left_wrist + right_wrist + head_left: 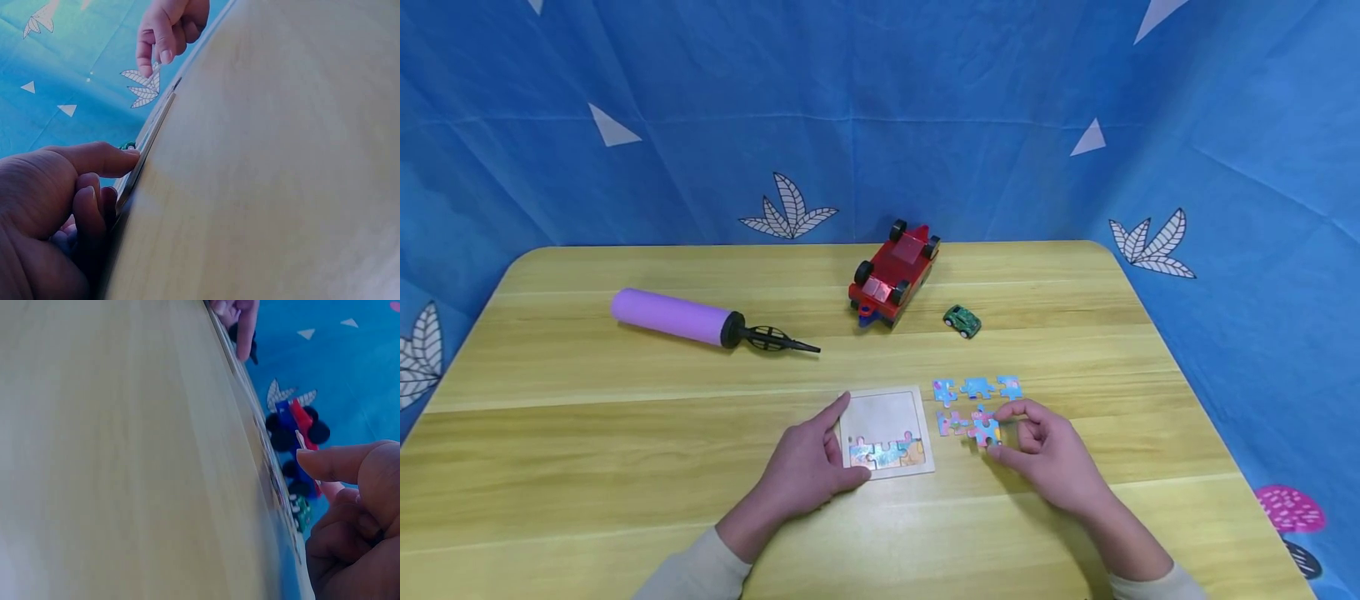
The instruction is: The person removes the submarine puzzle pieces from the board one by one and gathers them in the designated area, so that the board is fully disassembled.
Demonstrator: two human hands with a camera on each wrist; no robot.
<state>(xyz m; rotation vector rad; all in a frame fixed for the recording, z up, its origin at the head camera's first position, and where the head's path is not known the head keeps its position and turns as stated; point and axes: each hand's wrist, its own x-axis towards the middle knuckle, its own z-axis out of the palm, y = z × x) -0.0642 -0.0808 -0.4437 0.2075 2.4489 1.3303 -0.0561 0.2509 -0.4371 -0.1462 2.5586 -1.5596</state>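
Note:
A square puzzle board (883, 414) with a pale rim lies flat on the table. Joined puzzle pieces (887, 454) fill its near row, and bare backing shows above them. My left hand (801, 462) holds the board's left side, thumb at the near edge and index finger by the far left corner. In the left wrist view, the thumb (109, 159) presses at the board's edge. My right hand (1052, 454) pinches a blue and pink puzzle piece (985, 430) between thumb and index finger, raised above the table in the right wrist view. Several loose pieces (977, 388) lie right of the board.
A red toy car (891, 271) lies wheels up toward the back. To its right stands a small green toy car (962, 321). A purple hand pump (673, 317) with a black nozzle lies at the left. Blue patterned cloth (925, 117) hangs behind the table.

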